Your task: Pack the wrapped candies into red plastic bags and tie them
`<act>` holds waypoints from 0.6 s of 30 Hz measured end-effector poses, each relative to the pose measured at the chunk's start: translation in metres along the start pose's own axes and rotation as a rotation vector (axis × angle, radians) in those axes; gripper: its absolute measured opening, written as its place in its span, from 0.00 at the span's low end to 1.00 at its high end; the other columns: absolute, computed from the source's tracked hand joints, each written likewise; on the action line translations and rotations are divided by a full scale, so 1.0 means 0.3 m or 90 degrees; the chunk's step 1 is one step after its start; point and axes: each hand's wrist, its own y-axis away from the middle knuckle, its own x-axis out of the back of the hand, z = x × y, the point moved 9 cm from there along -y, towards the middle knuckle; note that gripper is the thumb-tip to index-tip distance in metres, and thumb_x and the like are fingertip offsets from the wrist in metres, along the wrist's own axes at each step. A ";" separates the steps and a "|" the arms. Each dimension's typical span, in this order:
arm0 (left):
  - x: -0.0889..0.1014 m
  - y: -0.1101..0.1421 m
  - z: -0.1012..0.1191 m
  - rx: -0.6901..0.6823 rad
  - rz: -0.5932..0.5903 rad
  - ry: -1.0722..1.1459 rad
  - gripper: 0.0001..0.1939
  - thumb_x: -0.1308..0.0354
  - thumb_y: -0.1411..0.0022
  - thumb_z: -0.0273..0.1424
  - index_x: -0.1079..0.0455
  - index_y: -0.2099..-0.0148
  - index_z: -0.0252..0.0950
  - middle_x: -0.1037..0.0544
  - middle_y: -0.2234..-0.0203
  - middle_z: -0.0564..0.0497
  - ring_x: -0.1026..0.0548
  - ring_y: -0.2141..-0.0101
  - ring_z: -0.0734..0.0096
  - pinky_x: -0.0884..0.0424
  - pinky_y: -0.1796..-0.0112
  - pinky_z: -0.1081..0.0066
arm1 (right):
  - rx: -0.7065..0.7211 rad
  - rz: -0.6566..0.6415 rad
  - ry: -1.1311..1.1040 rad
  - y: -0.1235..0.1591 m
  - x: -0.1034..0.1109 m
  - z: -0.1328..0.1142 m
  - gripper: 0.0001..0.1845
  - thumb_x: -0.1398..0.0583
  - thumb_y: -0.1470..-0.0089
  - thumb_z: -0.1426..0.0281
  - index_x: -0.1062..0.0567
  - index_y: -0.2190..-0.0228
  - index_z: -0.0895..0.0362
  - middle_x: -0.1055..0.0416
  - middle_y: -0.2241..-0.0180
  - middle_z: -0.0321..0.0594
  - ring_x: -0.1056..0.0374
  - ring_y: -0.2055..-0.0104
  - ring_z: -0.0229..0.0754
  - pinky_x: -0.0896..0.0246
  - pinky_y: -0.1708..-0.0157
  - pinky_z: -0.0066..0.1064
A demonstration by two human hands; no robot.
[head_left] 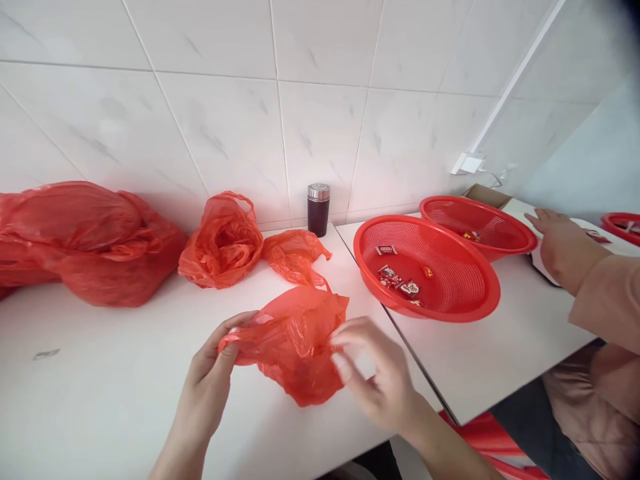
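Observation:
A thin red plastic bag [300, 343] hangs crumpled between my two hands, just over the white table. My left hand [213, 363] pinches its gathered left end between thumb and fingers. At the bag's right edge, my right hand [375, 373] has thumb and fingertips close together on the plastic. Whatever the bag may contain cannot be made out. Behind it lies a smaller crumpled red bag [295, 253], and left of that stands a bunched, open-topped red bag [223, 247].
Large filled red bags [115, 247] lie at the left. A dark tumbler [318, 213] stands by the wall. On the right, a red basket [480, 303] holds several small wrapped packets, with another basket [520, 243] behind. A co-worker's hand [560, 240] reaches in beside them.

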 end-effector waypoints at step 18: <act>0.212 0.073 0.131 -0.253 -0.047 0.284 0.18 0.48 0.40 0.50 0.25 0.54 0.52 0.21 0.54 0.58 0.26 0.52 0.55 0.31 0.47 0.49 | -0.250 -0.648 0.514 0.019 -0.110 0.304 0.44 0.34 0.57 0.57 0.40 0.39 0.50 0.31 0.50 0.52 0.30 0.59 0.56 0.40 0.60 0.42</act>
